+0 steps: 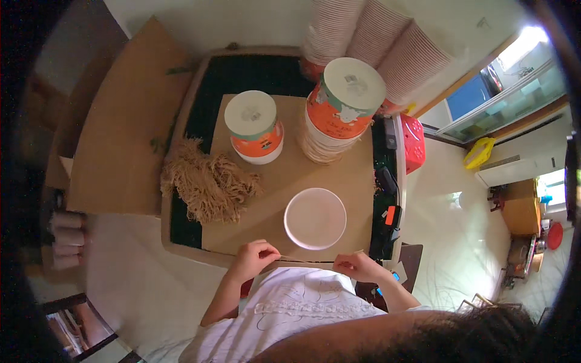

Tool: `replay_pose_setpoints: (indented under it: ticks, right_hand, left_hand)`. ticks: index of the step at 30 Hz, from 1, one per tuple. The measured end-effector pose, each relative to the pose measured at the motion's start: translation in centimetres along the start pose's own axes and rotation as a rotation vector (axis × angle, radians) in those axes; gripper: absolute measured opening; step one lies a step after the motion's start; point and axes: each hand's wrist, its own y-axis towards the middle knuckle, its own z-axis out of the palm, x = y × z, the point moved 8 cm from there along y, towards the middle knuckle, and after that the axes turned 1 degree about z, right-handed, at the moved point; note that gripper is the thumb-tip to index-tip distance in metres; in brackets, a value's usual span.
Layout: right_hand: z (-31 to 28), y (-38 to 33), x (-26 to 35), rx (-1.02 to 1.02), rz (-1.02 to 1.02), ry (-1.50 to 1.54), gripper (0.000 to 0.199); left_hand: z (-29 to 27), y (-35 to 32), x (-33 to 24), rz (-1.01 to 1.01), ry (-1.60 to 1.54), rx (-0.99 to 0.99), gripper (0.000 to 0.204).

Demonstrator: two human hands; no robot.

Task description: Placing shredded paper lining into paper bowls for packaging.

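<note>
My left hand (255,260) is pinched closed at the front edge of the table, holding one end of a thin tan strand of twine (296,259). The strand runs toward my right hand (358,266), whose fingers are also pinched together at its other side. Just beyond the strand an open white paper bucket (315,219) stands with its mouth up. A loose heap of tan twine (212,181) lies to the left. Farther back, an upside-down orange and white paper bucket (257,144) stands beside a taller inverted stack (342,115) with twine wrapped round its lower part.
A cardboard sheet (272,227) covers much of the dark green tabletop. Tall stacks of white paper buckets (417,57) lean against the wall. Small black devices (387,180) and a red plastic box (413,143) line the right side. A large cardboard panel (121,133) stands left.
</note>
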Motion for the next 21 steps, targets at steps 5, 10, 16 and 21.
replay_pose_setpoints:
  ticks: [5, 10, 16, 21]
  right_hand:
    - [1.0, -0.8, -2.9, 0.043, 0.068, -0.124, 0.009]
    - [1.8, -1.4, -4.7, 0.105, 0.155, -0.208, 0.014]
    - [0.4, 3.2, 5.5, -0.288, -0.254, 0.063, 0.033]
    - [1.1, 4.7, 2.6, -0.369, -0.075, 0.361, 0.027]
  left_hand:
    - [0.4, 0.3, 0.4, -0.010, 0.054, 0.045, 0.008]
    - [1.2, 0.4, 0.1, 0.002, 0.086, 0.066, 0.009]
    - [6.1, 1.7, -2.7, 0.168, 0.031, 0.139, 0.010]
    - [5.2, 3.9, -3.8, 0.200, -0.041, -0.027, 0.009]
